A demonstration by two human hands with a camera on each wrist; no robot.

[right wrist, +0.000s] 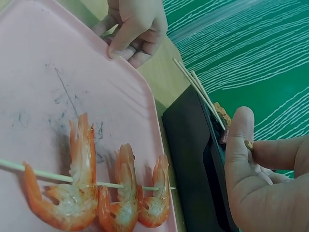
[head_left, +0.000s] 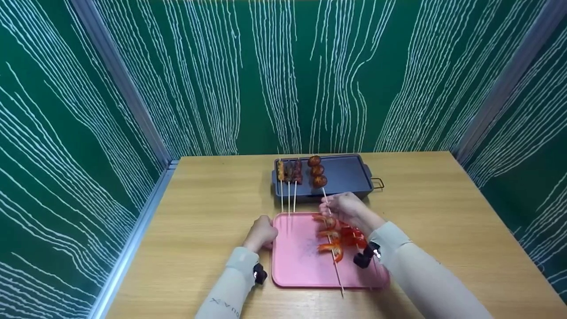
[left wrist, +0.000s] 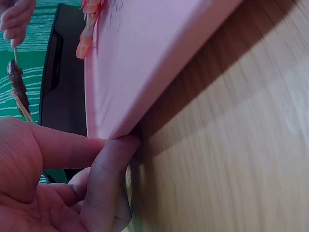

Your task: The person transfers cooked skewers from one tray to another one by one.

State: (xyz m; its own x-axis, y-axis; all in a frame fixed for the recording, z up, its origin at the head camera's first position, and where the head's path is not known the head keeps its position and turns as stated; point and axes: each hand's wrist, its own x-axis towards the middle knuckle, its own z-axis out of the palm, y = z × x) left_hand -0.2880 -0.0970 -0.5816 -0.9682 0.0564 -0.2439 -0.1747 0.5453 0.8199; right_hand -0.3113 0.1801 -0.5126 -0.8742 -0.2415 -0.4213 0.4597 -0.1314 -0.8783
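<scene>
My right hand (head_left: 347, 207) pinches the stick of a mushroom skewer (head_left: 318, 170), whose three brown caps lie over the dark grill pan (head_left: 343, 173). In the right wrist view, the thumb and a finger meet on the stick's end (right wrist: 248, 145). My left hand (head_left: 262, 232) grips the left edge of the pink tray (head_left: 296, 266) near its far corner, thumb on one side and fingers on the other, as the left wrist view shows. On the tray lies a shrimp skewer (head_left: 329, 235) with three orange shrimp, partly beneath my right forearm.
Three meat skewers (head_left: 289, 172) rest side by side at the pan's left, their sticks jutting toward the tray. A wire handle (head_left: 378, 183) projects from the pan's right. Red skewered food (head_left: 352, 235) is half hidden under my right wrist. Green patterned walls (head_left: 336, 79) surround the wooden table (head_left: 199, 199).
</scene>
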